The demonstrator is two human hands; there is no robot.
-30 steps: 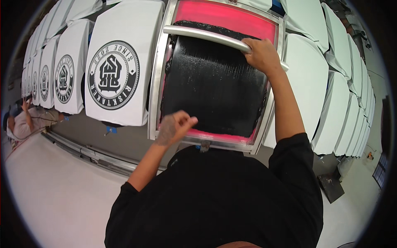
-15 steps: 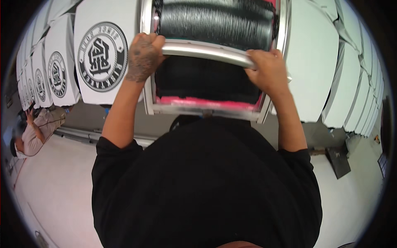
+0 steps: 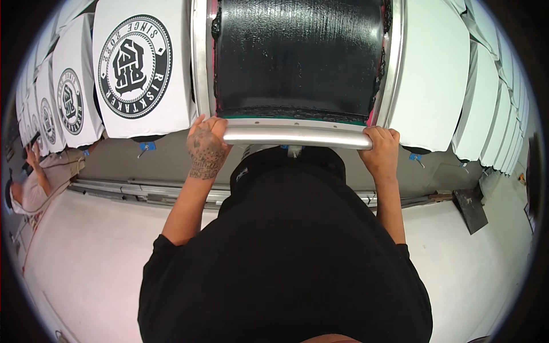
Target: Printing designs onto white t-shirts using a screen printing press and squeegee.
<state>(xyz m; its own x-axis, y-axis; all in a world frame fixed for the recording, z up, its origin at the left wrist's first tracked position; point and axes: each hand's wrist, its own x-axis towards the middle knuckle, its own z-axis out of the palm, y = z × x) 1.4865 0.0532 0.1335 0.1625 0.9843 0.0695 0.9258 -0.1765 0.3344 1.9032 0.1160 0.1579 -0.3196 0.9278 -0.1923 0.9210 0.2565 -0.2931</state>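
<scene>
My left hand and my right hand are closed round the two ends of a wide squeegee with a rounded silver metal handle. A thin green blade shows along its far side. The squeegee lies across the near end of a metal-framed printing screen, close to my body. Black ink coats the mesh, streaked and glossy farther off, with thick clumps along both sides. Squeegee and hands hide the screen's near edge. Whatever lies beneath the screen is out of sight.
Left of the screen, a white fabric piece with a round black print heads a row of similar ones. Plain white pieces line the right. Metal rails run low behind my arms. Another person works at far left.
Both hands have drawn the squeegee toward my body, from mid-screen to its near end. The black ink and pink strip formerly on the near side of it are no longer visible there.
</scene>
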